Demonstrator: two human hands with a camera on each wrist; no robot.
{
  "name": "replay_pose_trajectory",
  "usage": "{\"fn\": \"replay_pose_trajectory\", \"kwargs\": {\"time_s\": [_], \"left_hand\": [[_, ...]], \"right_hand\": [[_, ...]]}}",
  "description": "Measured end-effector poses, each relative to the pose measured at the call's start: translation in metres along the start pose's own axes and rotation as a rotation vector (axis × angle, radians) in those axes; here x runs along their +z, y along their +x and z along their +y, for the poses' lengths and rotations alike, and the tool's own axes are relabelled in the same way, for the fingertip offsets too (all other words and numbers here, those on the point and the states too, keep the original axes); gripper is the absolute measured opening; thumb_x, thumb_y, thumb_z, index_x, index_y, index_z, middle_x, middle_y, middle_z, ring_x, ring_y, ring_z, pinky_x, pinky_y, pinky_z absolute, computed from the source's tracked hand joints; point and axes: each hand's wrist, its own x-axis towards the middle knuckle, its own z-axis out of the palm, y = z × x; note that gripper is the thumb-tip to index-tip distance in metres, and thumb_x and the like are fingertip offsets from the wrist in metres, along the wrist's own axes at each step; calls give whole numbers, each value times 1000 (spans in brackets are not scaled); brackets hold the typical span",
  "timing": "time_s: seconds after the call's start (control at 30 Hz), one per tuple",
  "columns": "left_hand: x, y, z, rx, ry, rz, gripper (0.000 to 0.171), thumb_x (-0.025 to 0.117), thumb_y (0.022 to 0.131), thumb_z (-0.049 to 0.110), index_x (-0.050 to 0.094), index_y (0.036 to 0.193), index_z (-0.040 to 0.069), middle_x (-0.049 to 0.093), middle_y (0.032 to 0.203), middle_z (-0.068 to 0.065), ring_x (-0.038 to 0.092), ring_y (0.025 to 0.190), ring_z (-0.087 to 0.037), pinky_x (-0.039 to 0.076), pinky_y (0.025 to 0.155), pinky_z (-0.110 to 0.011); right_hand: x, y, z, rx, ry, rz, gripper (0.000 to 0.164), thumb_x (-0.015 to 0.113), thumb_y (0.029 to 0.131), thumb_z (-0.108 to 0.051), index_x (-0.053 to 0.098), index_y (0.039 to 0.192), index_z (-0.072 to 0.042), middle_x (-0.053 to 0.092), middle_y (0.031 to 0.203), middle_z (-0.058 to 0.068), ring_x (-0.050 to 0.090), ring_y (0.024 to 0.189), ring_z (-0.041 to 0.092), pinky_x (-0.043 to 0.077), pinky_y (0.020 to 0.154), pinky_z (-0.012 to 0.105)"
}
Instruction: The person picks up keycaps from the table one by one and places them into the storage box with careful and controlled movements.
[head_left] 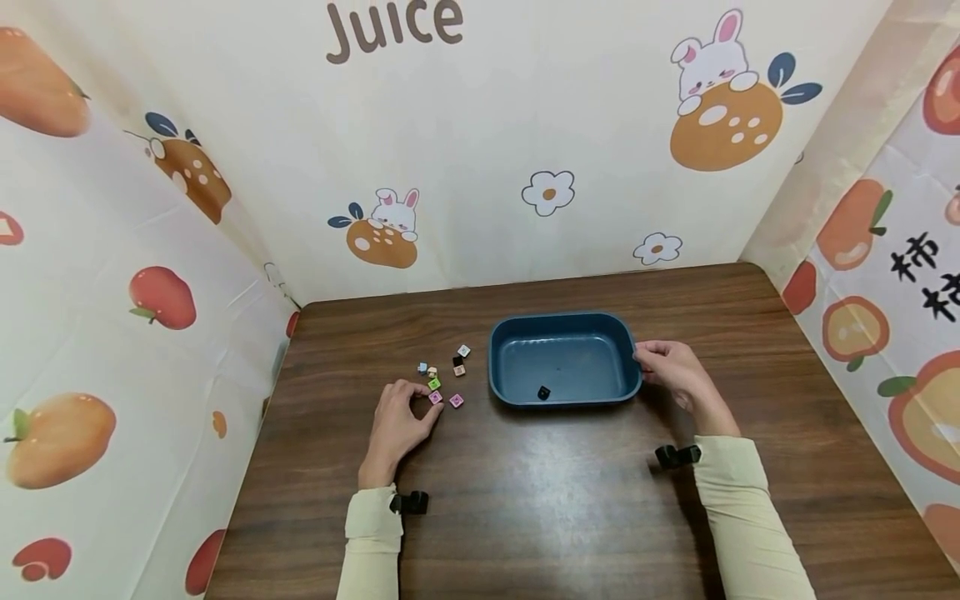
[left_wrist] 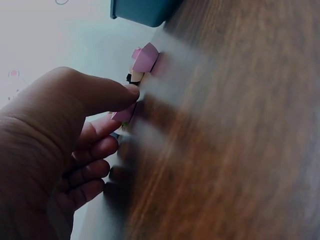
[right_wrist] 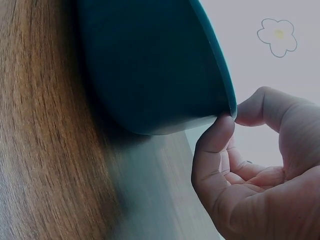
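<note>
My left hand (head_left: 399, 419) has thumb and index finger on either side of a small pink toy brick (head_left: 435, 398), pinching it at the table. In the left wrist view this pink brick (left_wrist: 123, 114) shows between the fingertips, partly covered. A green brick (head_left: 434, 384) lies just beyond it, and another pink brick (head_left: 457, 401) lies to its right. My right hand (head_left: 678, 373) pinches the right rim of a dark blue plastic tray (head_left: 562, 403); the right wrist view shows thumb and finger on the tray's edge (right_wrist: 227, 82). One black brick (head_left: 543, 392) lies inside the tray.
Behind the left hand lie a blue brick (head_left: 422, 367), a cream brick (head_left: 432, 372), a black brick (head_left: 457, 361), a beige brick (head_left: 460, 371) and a white brick (head_left: 464, 351). Printed cloth walls (head_left: 480, 150) enclose the wooden table (head_left: 525, 500) at the back and sides.
</note>
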Motion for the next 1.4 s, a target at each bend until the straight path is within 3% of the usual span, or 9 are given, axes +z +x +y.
{"fn": "replay_pose_trajectory", "kwargs": {"time_s": [0.8, 1.17, 1.4], "left_hand": [[-1, -3, 3, -24, -16, -9, 22, 82, 91, 28, 78, 106, 13, 71, 108, -6, 59, 110, -29, 48, 99, -48], [-1, -4, -2, -34, -81, 64, 18, 84, 90, 26, 79, 102, 14, 73, 106, -6, 61, 102, -27, 48, 95, -46], [-3, 1, 3, -26, -103, 53, 19, 81, 92, 31, 79, 102, 15, 74, 108, -4, 62, 102, -25, 49, 93, -44]], "right_hand": [[-3, 1, 8, -6, 36, -26, 49, 58, 107, -19, 53, 142, 16, 67, 97, -9, 64, 79, 0, 60, 75, 19], [2, 2, 5, -22, 47, -41, 52, 57, 108, -21, 51, 144, 16, 62, 93, -12, 60, 81, -2, 59, 77, 18], [-3, 1, 5, -23, 36, -26, 52, 58, 108, -21, 52, 143, 16, 64, 97, -13, 62, 79, -2, 59, 75, 18]]}}
